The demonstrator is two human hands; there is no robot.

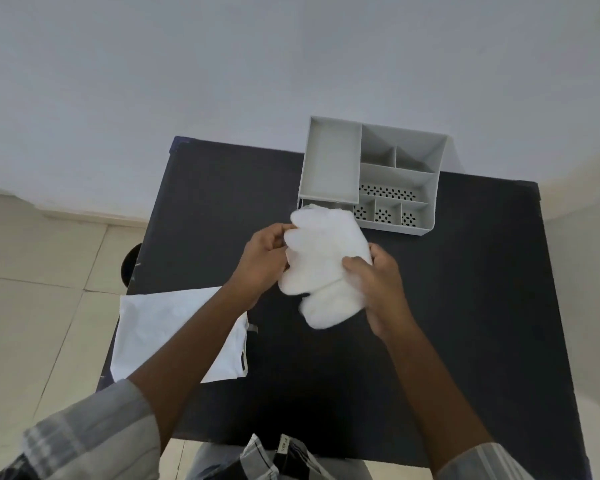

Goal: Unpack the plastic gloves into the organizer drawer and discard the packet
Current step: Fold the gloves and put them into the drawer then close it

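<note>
A thick white wad of plastic gloves (321, 268) is held above the middle of the black table (465, 306). My left hand (262, 261) pinches its left edge and my right hand (378, 285) grips its right side. The grey organizer (371, 174) stands at the table's far edge, just beyond the gloves. Its drawer (312, 202) is pulled out a little at the front left; the gloves hide most of it. The flat white packet (174, 334) lies on the table's near left corner, partly under my left forearm.
The organizer has a large tray on the left and several small compartments with perforated floors on the right. A round dark object (130, 265) sits on the tiled floor to the left of the table. A white wall rises behind the table.
</note>
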